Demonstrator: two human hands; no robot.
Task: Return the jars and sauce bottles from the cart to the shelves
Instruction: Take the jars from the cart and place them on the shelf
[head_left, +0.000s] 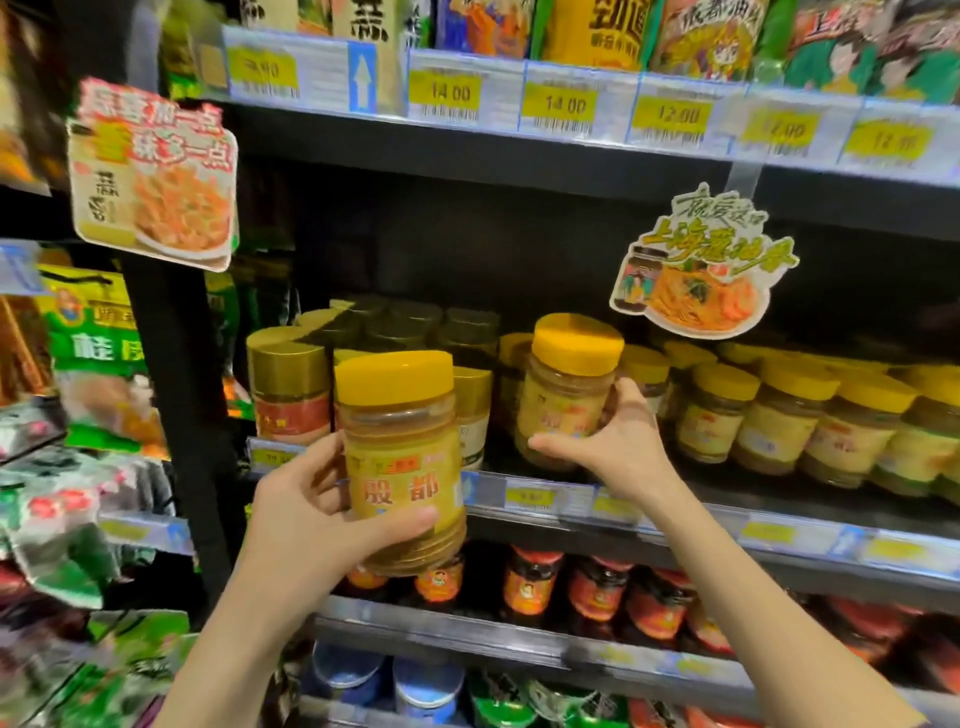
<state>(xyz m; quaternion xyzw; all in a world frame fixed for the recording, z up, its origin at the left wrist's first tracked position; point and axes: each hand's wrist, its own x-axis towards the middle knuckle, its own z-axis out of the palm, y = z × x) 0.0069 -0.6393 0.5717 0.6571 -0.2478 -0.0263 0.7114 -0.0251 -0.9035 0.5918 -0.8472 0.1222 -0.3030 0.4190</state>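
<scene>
Closest in, the left hand (311, 514) grips a yellow-lidded jar (402, 457) upright in front of the shelving: the thumb lies across the lower label and the other fingers curl round the jar's left side. Further in and to the right, the right hand (613, 447) holds a second jar (569, 395) at the shelf edge (545, 499), thumb stretched along its lower front, fingers wrapped round its right side. Whether its base rests on the shelf cannot be told. Behind stand gold-lidded jars (291, 384) to the left and a row of matching jars (789, 415) to the right, with red-lidded jars (530, 582) one shelf below.
</scene>
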